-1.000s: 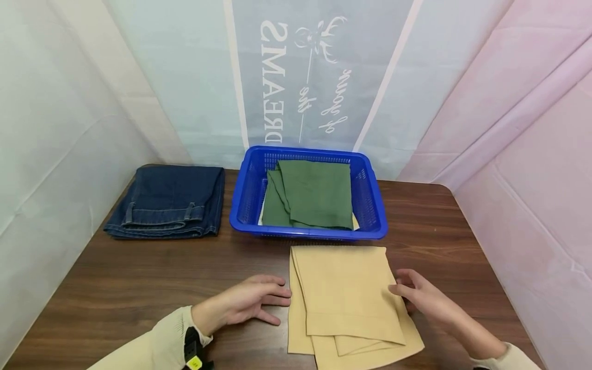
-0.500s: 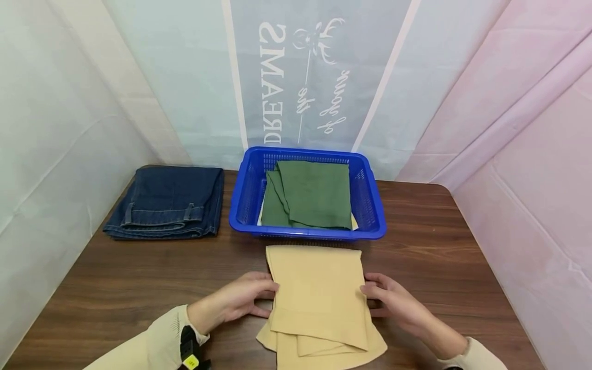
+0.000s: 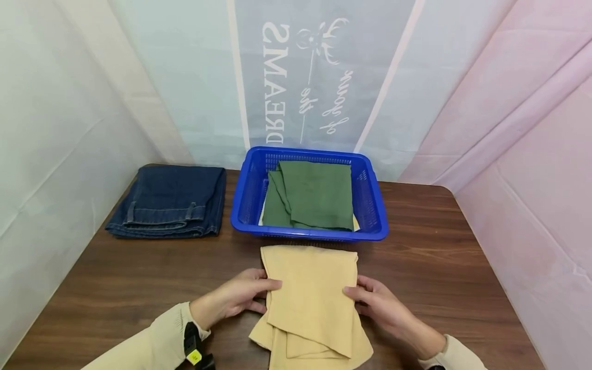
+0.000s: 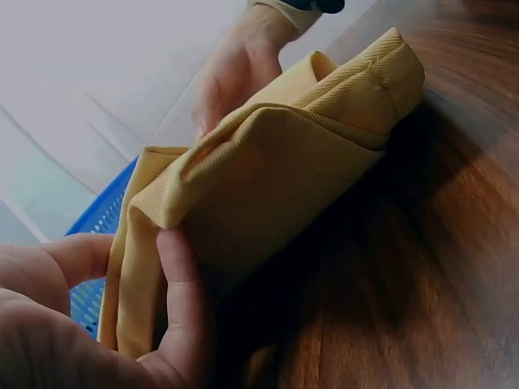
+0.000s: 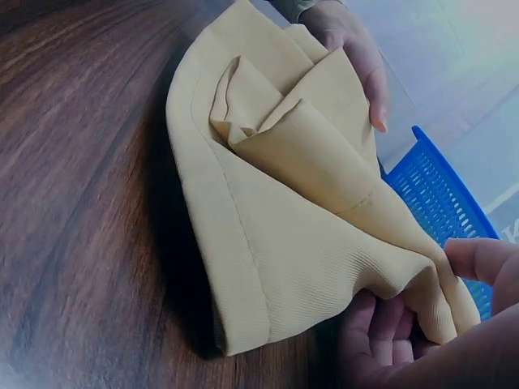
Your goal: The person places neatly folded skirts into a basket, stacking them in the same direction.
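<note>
A folded pair of tan pants (image 3: 312, 293) is held level between both hands, in front of the blue basket. My left hand (image 3: 238, 295) grips its left edge, thumb on top and fingers underneath. On the opposite edge my right hand (image 3: 386, 308) holds it the same way. In the left wrist view the pants (image 4: 259, 194) show stacked folds with a dark shadow on the table below. The right wrist view has the lower layers of the pants (image 5: 268, 235) sagging, with the right thumb and curled fingers around the edge.
Behind the pants stands a blue plastic basket (image 3: 240, 216), with a folded green garment (image 3: 316, 195) lying in it over paler cloth. Folded dark blue jeans (image 3: 168, 200) lie on the brown wooden table (image 3: 430, 246) at the back left. Fabric walls (image 3: 522, 128) enclose the table.
The tan pants have moved left, to in front of the basket's middle. Both hands, at first beside or lightly at the edges, now grip the sides, and the right hand has come left.
</note>
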Available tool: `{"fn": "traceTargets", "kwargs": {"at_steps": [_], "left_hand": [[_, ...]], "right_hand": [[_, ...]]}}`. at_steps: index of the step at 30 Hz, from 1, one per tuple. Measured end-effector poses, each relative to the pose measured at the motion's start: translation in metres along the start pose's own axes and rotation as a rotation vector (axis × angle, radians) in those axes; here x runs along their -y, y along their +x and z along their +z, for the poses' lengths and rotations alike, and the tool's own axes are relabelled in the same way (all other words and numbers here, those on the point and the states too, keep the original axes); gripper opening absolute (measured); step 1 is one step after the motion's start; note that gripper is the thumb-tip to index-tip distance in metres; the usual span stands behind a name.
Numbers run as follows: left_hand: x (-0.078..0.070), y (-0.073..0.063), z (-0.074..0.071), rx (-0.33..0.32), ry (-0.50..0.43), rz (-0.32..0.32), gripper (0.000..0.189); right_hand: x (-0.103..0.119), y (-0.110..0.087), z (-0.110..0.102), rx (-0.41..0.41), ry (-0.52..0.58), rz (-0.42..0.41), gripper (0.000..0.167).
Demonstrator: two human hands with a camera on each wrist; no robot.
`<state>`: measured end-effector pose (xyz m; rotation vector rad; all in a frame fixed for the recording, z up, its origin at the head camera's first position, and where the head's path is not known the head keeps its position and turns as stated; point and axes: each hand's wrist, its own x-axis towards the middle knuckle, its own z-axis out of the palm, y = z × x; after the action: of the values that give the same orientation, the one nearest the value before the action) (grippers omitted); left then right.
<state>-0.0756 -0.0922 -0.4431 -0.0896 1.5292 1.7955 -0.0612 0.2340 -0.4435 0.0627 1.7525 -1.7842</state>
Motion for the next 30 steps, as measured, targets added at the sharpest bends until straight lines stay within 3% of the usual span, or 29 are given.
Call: {"fn": "traceTargets", "kwargs": {"at_steps": [7, 20, 25, 30], "left_hand": [[0.007, 0.001, -0.004, 0.023, 0.015, 0.073, 0.061], [0.010, -0.010, -0.013, 0.060, 0.018, 0.117, 0.057], [0.004, -0.017, -0.012, 0.083, 0.006, 0.144, 0.057], [-0.012, -0.027, -0.010, 0.098, 0.026, 0.198, 0.057]], "right_hand": [[-0.004, -0.001, 0.000, -0.033, -0.014, -0.034, 0.070], [-0.003, -0.008, -0.004, 0.004, -0.058, -0.078, 0.062], [0.007, -0.013, -0.003, 0.032, -0.093, -0.140, 0.058], [0.026, -0.019, -0.003, 0.039, -0.137, -0.181, 0.057]]}}
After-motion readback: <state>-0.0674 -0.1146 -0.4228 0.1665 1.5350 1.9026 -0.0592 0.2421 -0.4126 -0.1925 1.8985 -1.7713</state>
